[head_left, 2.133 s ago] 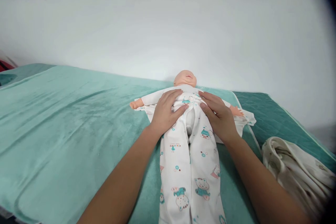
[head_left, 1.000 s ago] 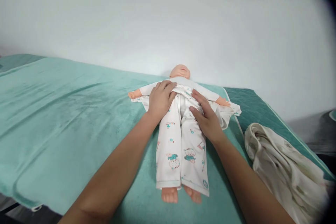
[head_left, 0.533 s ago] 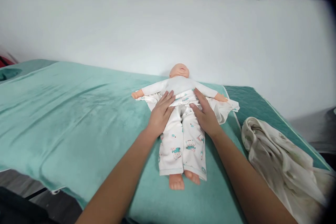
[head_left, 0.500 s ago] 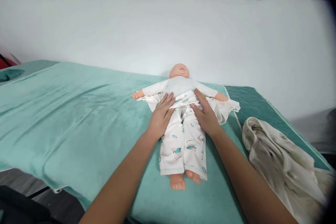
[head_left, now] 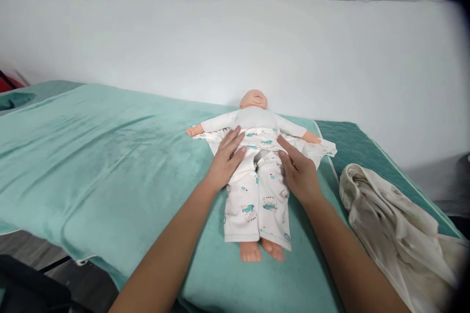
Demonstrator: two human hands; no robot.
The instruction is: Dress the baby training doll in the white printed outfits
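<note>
A baby doll (head_left: 253, 99) lies on its back, head toward the wall and arms spread wide. White printed pants (head_left: 242, 215) cover its legs, leaving the bare feet showing. Its torso has a plain white top, and a printed cloth, which looks like a garment, spreads beneath its arms. My left hand (head_left: 226, 159) rests on the left side of the waistband, fingers stretched out. At the right side of the waist is my right hand (head_left: 299, 168), fingers extended along the fabric's edge. Neither hand visibly grips the cloth.
A light green sheet (head_left: 110, 156) covers the bed under the doll. Crumpled off-white clothing (head_left: 389, 210) lies at the right, beside a darker green quilted cover (head_left: 345, 144). Behind stands a white wall (head_left: 183, 44). A black object (head_left: 29, 283) sits at the lower left.
My right hand has slid outward to the right, off the front of the waist. The waistband now lies flatter, with more print showing. My left hand stays nearly in place.
</note>
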